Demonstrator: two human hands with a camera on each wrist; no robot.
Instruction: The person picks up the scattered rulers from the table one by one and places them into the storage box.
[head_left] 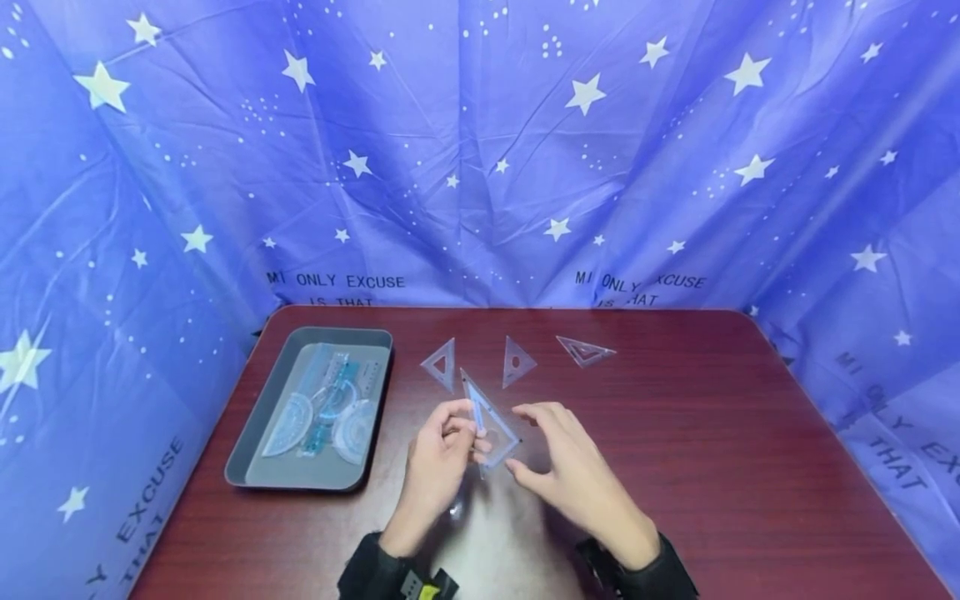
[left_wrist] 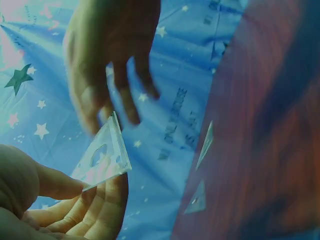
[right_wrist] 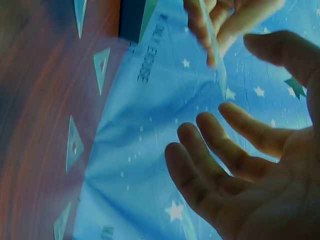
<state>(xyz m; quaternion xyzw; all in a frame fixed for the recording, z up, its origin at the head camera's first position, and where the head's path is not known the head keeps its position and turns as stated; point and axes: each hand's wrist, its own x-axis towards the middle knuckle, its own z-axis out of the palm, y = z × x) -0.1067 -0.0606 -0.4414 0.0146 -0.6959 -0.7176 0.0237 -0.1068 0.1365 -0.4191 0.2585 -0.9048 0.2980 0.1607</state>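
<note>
A clear set square [head_left: 491, 425] with bluish edges is pinched between the thumb and fingers of my left hand [head_left: 444, 446], raised over the table. In the left wrist view the same set square [left_wrist: 106, 155] stands tilted above the fingertips. My right hand [head_left: 573, 467] is just to its right with fingers spread and thumb apart, holding nothing; the right wrist view shows a gap between this hand [right_wrist: 250, 165] and the piece. Three more clear triangles lie in a row beyond the hands: a left one [head_left: 441, 364], a middle one [head_left: 517, 363] and a right one [head_left: 586, 351].
A grey tray [head_left: 247, 450] stands at the left of the dark red table [head_left: 750, 467]. Inside are clear protractors [head_left: 288, 425] and teal-and-clear ruler pieces [head_left: 367, 377], partly overlapping. A blue star-printed curtain [head_left: 480, 150] hangs behind and along both sides.
</note>
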